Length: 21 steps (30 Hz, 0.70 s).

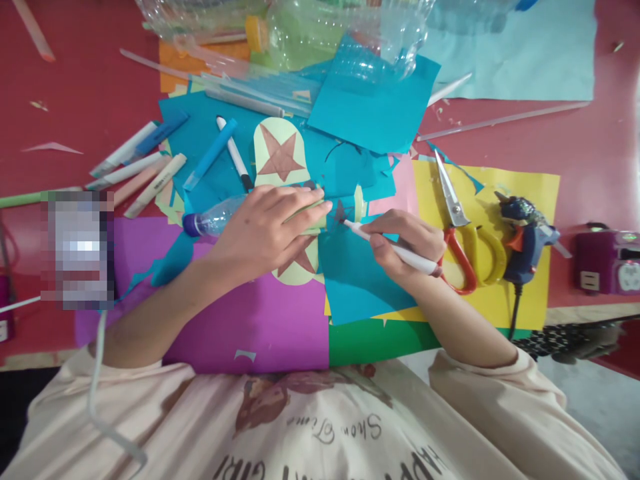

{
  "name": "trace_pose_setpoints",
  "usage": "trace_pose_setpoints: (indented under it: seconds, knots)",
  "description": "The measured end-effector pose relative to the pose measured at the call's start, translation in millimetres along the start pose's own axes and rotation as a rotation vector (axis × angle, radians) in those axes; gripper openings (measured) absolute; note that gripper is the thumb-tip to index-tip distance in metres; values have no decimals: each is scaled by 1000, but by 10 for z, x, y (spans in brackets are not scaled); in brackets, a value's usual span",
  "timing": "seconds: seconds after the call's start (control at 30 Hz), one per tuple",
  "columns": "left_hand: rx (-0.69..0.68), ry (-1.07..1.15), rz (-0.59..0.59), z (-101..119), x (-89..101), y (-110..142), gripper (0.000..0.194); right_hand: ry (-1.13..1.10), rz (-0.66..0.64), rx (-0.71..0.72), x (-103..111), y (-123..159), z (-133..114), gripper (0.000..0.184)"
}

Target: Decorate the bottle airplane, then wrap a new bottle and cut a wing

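Observation:
My right hand (407,243) is closed around a white marker (395,250) with a brown end. The marker's tip touches a small dark star (340,211) over blue paper (367,280). My left hand (273,223) lies just left of the star, fingers stretched out over pale yellow-green paper pieces, partly hiding them. Above that hand shows a pale rounded cutout with a brown star (281,155). Below its fingers another pale cutout (297,267) with a brown star is partly covered. A clear bottle with a purple cap (191,225) lies beside my left hand.
Several markers (150,160) lie at the left. Scissors (457,233) and a blue glue gun (523,250) rest on yellow paper (540,200) at the right. Clear plastic bottles (350,33) stretch across the back. A purple sheet (250,313) lies in front; a cable (97,387) hangs at the left.

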<state>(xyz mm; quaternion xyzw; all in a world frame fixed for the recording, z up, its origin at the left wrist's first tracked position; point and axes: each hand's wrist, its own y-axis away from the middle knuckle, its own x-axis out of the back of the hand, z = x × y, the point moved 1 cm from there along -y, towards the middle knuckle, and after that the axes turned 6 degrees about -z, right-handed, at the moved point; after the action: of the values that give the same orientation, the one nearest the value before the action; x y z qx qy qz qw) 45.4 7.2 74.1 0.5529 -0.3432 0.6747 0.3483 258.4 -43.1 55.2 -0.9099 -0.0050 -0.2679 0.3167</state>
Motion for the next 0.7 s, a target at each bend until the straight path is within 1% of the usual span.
trace_pose_setpoints:
  seconds: [0.13, 0.3, 0.5, 0.6, 0.7]
  knots:
    - [1, 20, 1, 2, 6, 0, 37, 14, 28, 0, -3, 4, 8, 13]
    - [10, 62, -6, 2, 11, -5, 38, 10, 6, 27, -5, -5, 2, 14]
    - [-12, -6, 10, 5, 9, -1, 37, 39, 26, 10, 0, -1, 11, 13]
    - [-26, -32, 32, 4, 7, 3, 36, 27, 7, 29, 5, -6, 5, 12]
    - [-23, -34, 25, 0, 4, 4, 36, 36, 0, 41, 19, -16, -10, 12]
